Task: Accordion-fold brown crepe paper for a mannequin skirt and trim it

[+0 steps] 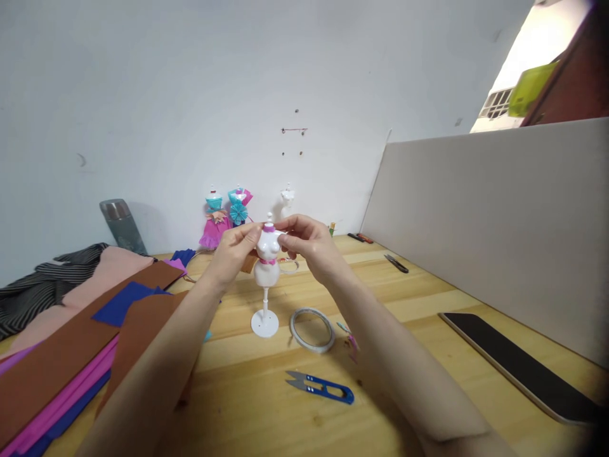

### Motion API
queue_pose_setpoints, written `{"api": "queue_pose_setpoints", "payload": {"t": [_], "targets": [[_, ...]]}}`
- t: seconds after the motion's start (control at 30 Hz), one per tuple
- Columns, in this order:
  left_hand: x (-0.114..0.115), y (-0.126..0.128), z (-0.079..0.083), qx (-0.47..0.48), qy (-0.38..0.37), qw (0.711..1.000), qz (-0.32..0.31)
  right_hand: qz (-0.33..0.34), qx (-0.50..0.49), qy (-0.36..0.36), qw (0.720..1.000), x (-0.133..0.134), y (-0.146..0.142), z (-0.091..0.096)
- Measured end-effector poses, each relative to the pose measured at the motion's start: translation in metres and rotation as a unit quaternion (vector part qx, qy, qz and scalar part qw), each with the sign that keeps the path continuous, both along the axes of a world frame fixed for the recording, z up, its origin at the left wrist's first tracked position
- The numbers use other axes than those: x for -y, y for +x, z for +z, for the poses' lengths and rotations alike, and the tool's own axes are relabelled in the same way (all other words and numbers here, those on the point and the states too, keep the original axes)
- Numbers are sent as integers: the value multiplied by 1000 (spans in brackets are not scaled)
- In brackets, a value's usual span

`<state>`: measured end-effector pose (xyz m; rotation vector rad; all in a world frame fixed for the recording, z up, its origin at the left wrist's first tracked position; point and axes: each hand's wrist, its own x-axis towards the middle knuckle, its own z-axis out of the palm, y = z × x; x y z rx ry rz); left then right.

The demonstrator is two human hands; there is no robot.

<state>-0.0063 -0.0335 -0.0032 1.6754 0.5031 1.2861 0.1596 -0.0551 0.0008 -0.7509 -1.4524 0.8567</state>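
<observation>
A small white mannequin (267, 270) on a round-footed stand rises from the wooden table (419, 298), with a pink band at its neck and another at its waist. My left hand (234, 251) pinches at its left shoulder, and a brown piece of felt shows just behind those fingers. My right hand (309, 244) pinches at the right shoulder, fingers pressed together near the neck. What the fingertips grip there is too small to make out.
A roll of tape (313, 329) and blue thread snips (320, 385) lie in front of the stand. Stacked felt sheets (71, 355) fill the left. Dressed mannequins (226, 212) stand by the wall; a metal flask (122, 225), a black phone (516, 362), and a grey partition (499, 216) at right.
</observation>
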Motion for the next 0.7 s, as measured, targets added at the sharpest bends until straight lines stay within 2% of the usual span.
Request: {"api": "queue_pose_setpoints", "payload": {"t": [0.17, 0.37, 0.43, 0.6, 0.7], "targets": [[0, -2, 1, 6, -27, 999, 32, -26, 5, 21, 999, 0, -2, -1], [3, -6, 7, -47, 7, 998, 29, -41, 1, 2, 999, 1, -2, -2], [4, -11, 11, -34, 8, 997, 63, -56, -3, 12, 998, 1, -2, -2], [12, -41, 33, 47, 82, 968, 231, -90, -37, 58, 994, 1, -1, -3], [25, -58, 46, 100, 116, 954, 258, -96, -35, 48, 994, -2, 1, -4]]}}
